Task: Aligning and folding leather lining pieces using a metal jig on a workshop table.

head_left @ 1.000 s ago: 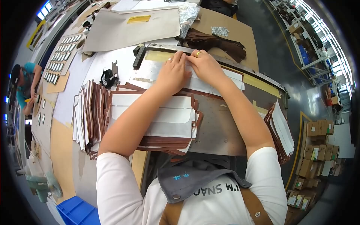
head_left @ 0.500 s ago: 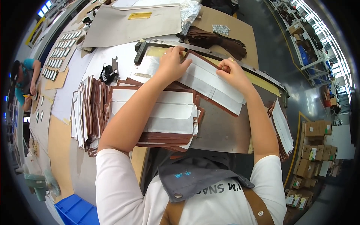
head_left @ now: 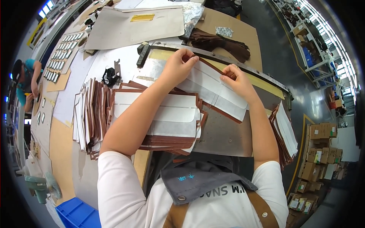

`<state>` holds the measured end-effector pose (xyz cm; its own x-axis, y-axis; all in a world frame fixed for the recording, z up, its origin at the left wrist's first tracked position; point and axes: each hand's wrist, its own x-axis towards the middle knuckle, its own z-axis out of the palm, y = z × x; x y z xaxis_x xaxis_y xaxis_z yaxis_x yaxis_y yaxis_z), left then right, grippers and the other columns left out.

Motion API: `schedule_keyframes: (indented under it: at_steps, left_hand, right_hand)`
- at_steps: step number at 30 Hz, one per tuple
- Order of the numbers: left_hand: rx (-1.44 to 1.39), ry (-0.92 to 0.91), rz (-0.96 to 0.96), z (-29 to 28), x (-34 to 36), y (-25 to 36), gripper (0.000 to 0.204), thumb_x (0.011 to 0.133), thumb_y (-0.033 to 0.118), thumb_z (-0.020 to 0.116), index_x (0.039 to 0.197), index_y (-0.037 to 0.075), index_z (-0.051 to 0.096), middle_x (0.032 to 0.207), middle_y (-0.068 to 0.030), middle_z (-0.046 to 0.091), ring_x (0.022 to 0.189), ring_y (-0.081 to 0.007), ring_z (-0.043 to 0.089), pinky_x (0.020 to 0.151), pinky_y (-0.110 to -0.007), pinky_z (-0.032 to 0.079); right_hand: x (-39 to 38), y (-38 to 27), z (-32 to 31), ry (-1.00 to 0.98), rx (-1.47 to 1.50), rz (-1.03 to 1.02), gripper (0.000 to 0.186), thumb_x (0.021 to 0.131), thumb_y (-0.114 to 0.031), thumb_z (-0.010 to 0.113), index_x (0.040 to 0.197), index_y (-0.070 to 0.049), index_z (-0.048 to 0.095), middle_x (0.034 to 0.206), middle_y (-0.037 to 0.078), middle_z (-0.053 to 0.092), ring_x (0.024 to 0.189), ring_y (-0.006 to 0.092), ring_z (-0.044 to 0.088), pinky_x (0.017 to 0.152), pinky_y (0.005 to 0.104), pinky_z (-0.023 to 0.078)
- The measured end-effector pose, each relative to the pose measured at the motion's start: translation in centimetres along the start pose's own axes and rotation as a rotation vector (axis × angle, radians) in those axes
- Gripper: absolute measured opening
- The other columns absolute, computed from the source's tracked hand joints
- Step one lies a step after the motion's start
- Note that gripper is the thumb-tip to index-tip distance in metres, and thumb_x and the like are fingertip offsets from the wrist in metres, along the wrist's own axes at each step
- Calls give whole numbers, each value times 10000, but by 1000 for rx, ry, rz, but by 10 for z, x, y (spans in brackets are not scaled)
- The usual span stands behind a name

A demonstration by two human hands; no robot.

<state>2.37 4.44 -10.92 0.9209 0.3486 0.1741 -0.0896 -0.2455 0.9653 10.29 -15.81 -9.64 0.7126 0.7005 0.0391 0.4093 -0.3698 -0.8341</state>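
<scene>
A flat white-lined panel with brown leather-like edges (head_left: pixel 218 89) lies slanted over the metal plate (head_left: pixel 224 136). At its far left corner, my left hand (head_left: pixel 180 64) pinches the brown edge between thumb and fingers. Farther right along the same long edge, my right hand (head_left: pixel 235 79) is closed on it with thumb and fingertips. Beneath my left forearm sits a stack of similar white and brown panels (head_left: pixel 156 127). More of them stand on edge in a bundle (head_left: pixel 89 114) to its left. Another bundle (head_left: pixel 283 131) hangs near my right forearm.
Behind the panel runs a long metal bar (head_left: pixel 235 64) beside a yellow strip, with a dark block (head_left: pixel 143 55) at its left end. Dark brown strips (head_left: pixel 220 43) lie beyond. A blue crate (head_left: pixel 78 212) is at lower left. A co-worker (head_left: pixel 28 81) works at far left.
My left hand has shifted right and its spread fingers have closed on the panel's corner. The panel has moved slightly nearer to me. My right hand has stayed on the far edge, dropping slightly.
</scene>
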Motion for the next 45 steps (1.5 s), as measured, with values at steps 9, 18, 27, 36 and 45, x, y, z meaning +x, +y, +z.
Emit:
schedule_keyframes:
  at_steps: [9, 18, 27, 36, 45]
  left_hand:
    - [-80, -10, 19, 0, 3, -2, 192, 753, 172, 634, 810, 9, 550, 706, -34, 532, 645, -103, 485, 568, -225, 388]
    - [458, 278, 605, -2, -2, 9, 388, 786, 256, 571, 1116, 84, 460, 1107, -119, 463, 1018, -300, 427, 881, -413, 290]
    - [1061, -362, 352, 3, -27, 1, 337, 859, 305, 457, 1161, 157, 472, 1262, -51, 425, 1190, -238, 369, 989, -437, 243]
    - [1053, -391, 342, 0, -23, -3, 377, 881, 364, 402, 1239, 249, 425, 1337, -94, 330, 1253, -322, 250, 1017, -430, 217]
    - [1042, -370, 391, 10, -16, -6, 381, 876, 392, 399, 1229, 255, 437, 1329, -96, 342, 1247, -335, 255, 1012, -427, 224]
  right_hand:
    - [1, 1, 1, 19, 59, 14, 117, 798, -118, 591, 844, -46, 512, 753, -31, 499, 696, 46, 448, 638, 190, 374]
    - [-18, -11, -31, 564, 785, 97, 159, 818, -101, 553, 914, 7, 488, 831, 83, 568, 726, 155, 570, 644, 280, 484]
    - [-45, -21, -12, -394, 356, 221, 232, 885, -211, 453, 869, -10, 569, 726, 86, 607, 595, 149, 592, 527, 241, 467]
    - [-34, 24, -5, 229, -678, -252, 310, 853, -248, 484, 1107, -82, 544, 1186, 104, 499, 1107, 285, 441, 934, 369, 340]
    - [-36, 26, -5, 292, -766, -215, 308, 850, -251, 481, 1092, -72, 545, 1190, 114, 493, 1103, 285, 451, 934, 368, 347]
